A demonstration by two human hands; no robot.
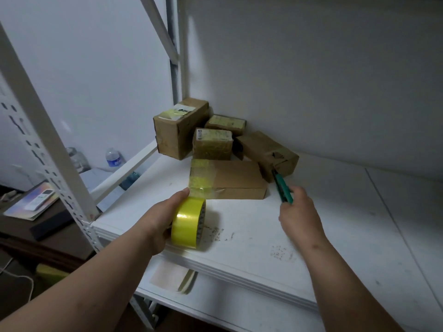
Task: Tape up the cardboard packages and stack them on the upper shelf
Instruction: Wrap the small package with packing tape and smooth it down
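A flat cardboard package (237, 179) lies on the white shelf (323, 236), with a strip of yellow tape across its left end. That strip runs down to the yellow tape roll (188, 222), which my left hand (159, 219) grips just in front of the package. My right hand (298, 212) holds a green-handled cutter (281, 185) to the right of the package, its tip pointing away toward the back. Several more taped cardboard packages (178, 130) are piled in the back corner.
White wall panels close off the back and left of the shelf. A white shelf upright (50, 140) stands at the left. Beyond it, lower down, are a water bottle (113, 158), a remote on a pad (38, 200) and a dark desk. A lower shelf holds paper (170, 274).
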